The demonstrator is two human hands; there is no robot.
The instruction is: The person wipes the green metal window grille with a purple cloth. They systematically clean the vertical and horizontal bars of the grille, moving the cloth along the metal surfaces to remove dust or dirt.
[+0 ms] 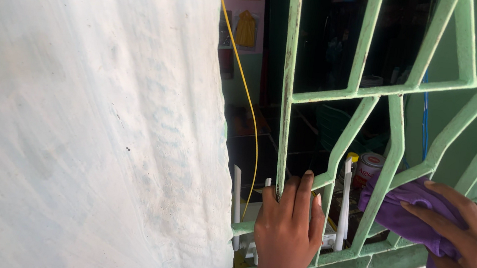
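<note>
Left hand has its grip wrapped tight round an upright bar of the green window grille, down near the sill. Right hand is clamped on a purple cloth, pressing it against a slanted bar. Behind the bars: white router antennas, a small tin, a yellow cable.

We have one view only, from the head. It faces forward and slightly down, close to a green grille, looking through its bars into a dim room; a white wall fills the left half.
</note>
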